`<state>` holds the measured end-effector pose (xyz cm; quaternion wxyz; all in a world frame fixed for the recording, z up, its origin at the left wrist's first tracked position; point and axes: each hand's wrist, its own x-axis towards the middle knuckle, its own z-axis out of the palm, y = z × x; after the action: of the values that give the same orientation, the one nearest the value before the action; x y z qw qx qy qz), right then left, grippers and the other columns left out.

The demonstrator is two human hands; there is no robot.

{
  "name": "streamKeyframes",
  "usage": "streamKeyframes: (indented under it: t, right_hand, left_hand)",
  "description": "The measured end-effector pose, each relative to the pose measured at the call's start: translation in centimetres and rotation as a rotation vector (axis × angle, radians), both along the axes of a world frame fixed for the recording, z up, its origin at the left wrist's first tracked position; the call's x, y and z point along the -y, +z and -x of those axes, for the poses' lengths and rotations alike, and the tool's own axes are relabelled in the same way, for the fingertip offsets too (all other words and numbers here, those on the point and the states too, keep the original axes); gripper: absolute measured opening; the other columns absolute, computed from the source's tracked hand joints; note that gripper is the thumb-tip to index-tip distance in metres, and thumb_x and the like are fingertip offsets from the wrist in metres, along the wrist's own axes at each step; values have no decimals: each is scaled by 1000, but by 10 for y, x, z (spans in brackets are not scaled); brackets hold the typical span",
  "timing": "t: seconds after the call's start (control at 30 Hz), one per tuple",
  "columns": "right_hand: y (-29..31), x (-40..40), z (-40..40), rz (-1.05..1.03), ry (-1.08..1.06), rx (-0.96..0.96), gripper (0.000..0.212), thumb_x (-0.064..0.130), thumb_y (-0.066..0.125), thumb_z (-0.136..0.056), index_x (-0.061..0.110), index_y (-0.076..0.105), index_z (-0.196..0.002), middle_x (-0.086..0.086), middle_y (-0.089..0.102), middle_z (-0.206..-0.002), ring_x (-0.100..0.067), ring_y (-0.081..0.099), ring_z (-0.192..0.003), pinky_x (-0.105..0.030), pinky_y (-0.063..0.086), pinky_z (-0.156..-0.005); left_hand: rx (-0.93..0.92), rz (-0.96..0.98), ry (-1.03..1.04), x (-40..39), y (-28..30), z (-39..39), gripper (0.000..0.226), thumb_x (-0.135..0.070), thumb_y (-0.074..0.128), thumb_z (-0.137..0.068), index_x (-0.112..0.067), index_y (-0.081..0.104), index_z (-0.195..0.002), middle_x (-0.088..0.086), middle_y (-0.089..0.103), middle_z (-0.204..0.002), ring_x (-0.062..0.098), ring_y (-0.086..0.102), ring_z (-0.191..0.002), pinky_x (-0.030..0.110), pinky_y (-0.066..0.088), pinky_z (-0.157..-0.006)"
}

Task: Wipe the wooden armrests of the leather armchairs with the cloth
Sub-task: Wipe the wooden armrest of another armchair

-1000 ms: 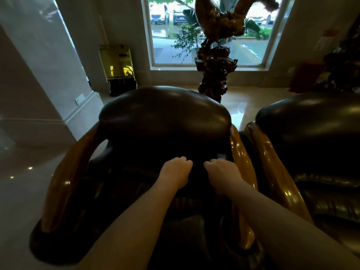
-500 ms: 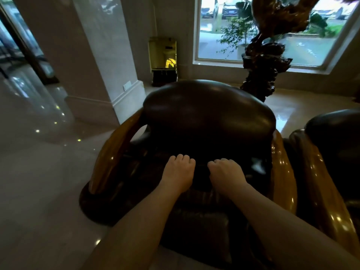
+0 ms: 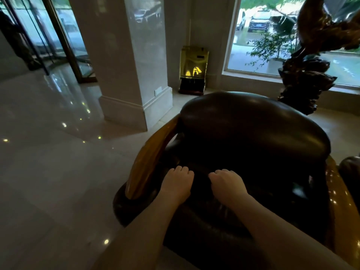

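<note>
Two bare hands reach out over one dark leather armchair (image 3: 253, 133). The left hand (image 3: 178, 182) and the right hand (image 3: 226, 184) sit side by side, near each other, above the dark seat. Both hands are curled, with the fingers bent under. It is too dark between them to tell if they hold a cloth.

Two wooden armrests show on this chair. The left armrest (image 3: 150, 158) is a long, shiny, golden-brown piece. It runs from the chair's front edge, near the left hand, up and away to the back cushion. The left hand is just beside it, not on it. The right armrest (image 3: 339, 195) shows only in part at the right edge of the view. A bit of a second dark chair (image 3: 350, 168) peeks in beyond it.

The chair stands on a shiny pale floor (image 3: 48, 172).
</note>
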<state>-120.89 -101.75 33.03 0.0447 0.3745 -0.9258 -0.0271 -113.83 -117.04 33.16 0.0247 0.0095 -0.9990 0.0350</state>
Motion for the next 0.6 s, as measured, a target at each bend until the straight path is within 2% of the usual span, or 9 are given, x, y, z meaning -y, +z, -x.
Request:
streamKeyframes:
  t: [0.3,0.4,0.6]
  right_hand:
    - [-4,171,-35,93,-39,55,9,20,51,-93,21,60,-93,4,63,-90,-14,58,-82,-24,44,-73]
    - [-2,214,-33,82,-29,55,11,19,51,-93,21,61,-97,3,64,-93,-14,59,-85,-25,45,-75]
    - [-13,280,-6,44,-17,75,12,19,50,-92,21,59,-98,2,63,-94,-16,59,-87,-27,45,-77]
  left_hand:
    - [-4,-89,-10,185,-6,-21,29,-3,51,-77,-10,48,-105,13,52,-107,29,50,-97,35,41,-76]
    - [-8,-61,0,224,-5,-20,26,-3,48,-77,-9,49,-102,13,53,-106,30,50,-95,32,34,-70]
    - [33,-3,58,283,-15,7,26,-6,45,-86,-7,48,-111,13,52,-114,29,49,-105,33,38,-79]
